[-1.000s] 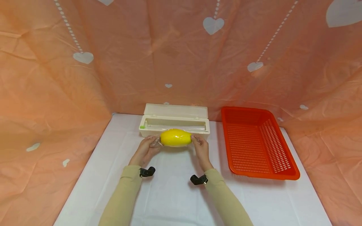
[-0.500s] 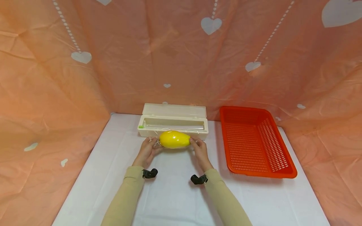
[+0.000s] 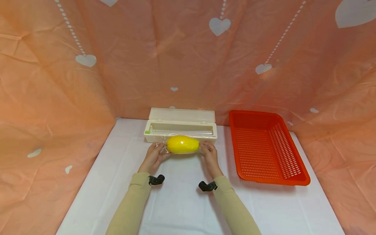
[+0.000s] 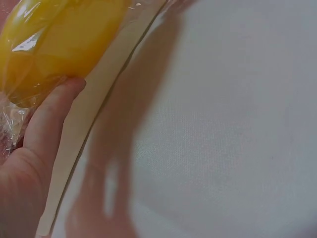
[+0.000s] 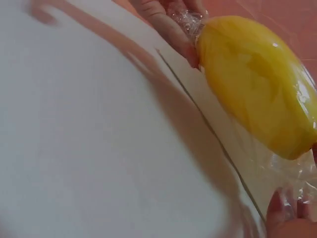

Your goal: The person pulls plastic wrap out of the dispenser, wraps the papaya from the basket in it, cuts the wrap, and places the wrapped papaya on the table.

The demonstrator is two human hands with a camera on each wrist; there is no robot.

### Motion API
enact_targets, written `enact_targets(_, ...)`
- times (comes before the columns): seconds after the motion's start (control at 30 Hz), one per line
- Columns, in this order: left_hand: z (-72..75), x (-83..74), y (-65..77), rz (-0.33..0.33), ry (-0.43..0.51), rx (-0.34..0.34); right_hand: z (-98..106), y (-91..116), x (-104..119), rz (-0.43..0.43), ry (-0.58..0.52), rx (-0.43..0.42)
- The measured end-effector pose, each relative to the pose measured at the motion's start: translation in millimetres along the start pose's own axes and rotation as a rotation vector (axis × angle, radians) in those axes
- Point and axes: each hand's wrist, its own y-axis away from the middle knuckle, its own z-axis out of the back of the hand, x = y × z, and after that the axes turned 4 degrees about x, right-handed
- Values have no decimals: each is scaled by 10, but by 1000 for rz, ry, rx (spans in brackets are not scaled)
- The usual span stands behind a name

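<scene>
Your head view was brighter than your soft, dim wrist views, where glare streaked the wrapped yellow fruit (image 5: 255, 84) and shadows crossed the white cloth (image 4: 223, 124).

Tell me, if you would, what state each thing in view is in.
Yellow fruit: wrapped, held between the hands.
Clear film: around the fruit, bunched at its left end, looser at its right.
Left hand: holding the bunched film.
Right hand: gripping film at the other end.
Cream box: open, lid swung back.
Red basket: upright, open-topped.
</scene>
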Motion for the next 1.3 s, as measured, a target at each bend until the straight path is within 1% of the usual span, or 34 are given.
enact_targets(0.07,-2,-4,-2,-3,-1,-2,-17,8,14,-6,-44,-20)
enact_targets(0.13,-4,-7,-5,-5,-4,-7,-40,26,33,-18,-63,-66)
enact_targets(0.23,-2,-10,-6,-5,1,-9,-80,53,56,-87,-121,-138)
enact_targets(0.3,0,-11,-6,-7,14,-1,-100,59,58,-146,-190,-162)
enact_targets(0.37,12,-13,-6,-6,32,1,-111,42,46,-179,-255,-154)
enact_targets(0.43,31,-14,-3,-3,36,-2,-109,14,26,-187,-310,-135)
enact_targets(0.53,73,-3,5,16,27,-53,-87,-23,-2,-210,-357,-93)
enact_targets(0.6,103,6,11,30,2,-91,-66,-33,-15,-237,-372,-77)
enact_targets(0.67,126,20,7,40,-8,-132,-42,-41,-26,-265,-370,-74)
enact_targets(0.87,142,49,-46,51,-63,-172,7,-94,-54,-288,-278,-76)
enact_targets(0.97,137,52,-71,65,-89,-188,22,-124,-55,-281,-247,-55)
enact_targets(1.07,138,45,-82,90,-90,-204,51,-134,-46,-302,-237,-20)
enact_targets(1.13,139,31,-80,110,-67,-204,77,-129,-32,-330,-217,0)
enact_targets(1.2,140,10,-68,127,-50,-189,106,-121,-16,-346,-187,24)
enact_targets(1.3,141,-31,-37,144,-33,-174,146,-111,-4,-333,-144,60)
